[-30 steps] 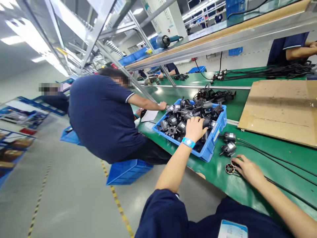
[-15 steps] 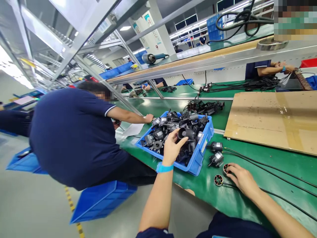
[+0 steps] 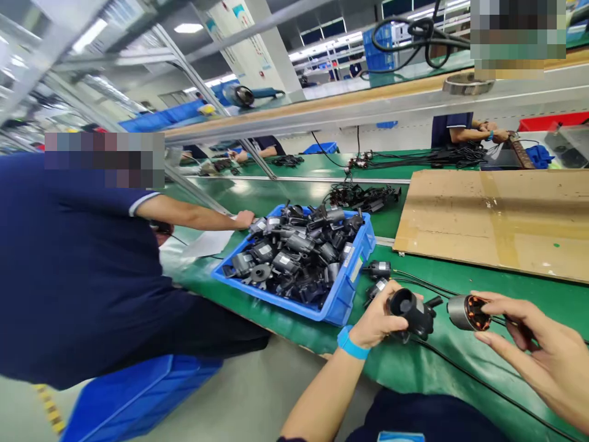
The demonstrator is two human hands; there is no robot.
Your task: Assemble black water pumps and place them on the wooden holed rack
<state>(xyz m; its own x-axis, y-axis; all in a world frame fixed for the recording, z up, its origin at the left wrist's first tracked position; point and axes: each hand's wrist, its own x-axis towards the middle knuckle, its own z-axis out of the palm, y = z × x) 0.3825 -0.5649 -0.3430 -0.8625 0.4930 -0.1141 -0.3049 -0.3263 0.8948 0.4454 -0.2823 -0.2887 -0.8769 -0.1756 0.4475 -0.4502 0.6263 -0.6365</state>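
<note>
My left hand, with a blue wristband, grips a black pump housing just above the green bench, its round opening facing up. My right hand pinches a grey motor core with orange windings, held close to the housing's right side; a black cable trails from it. A blue bin heaped with black housings stands to the left of both hands. Two more black parts lie on the bench beside the bin.
A cardboard sheet covers the bench at the right. A co-worker in a dark blue shirt leans over the bench at left, one hand near the bin. Black cables lie on the far bench. A blue crate sits on the floor.
My left hand lifted a black housing out of the bin and brought it right. My right hand picked the motor core off the bench and raised it next to the housing.
</note>
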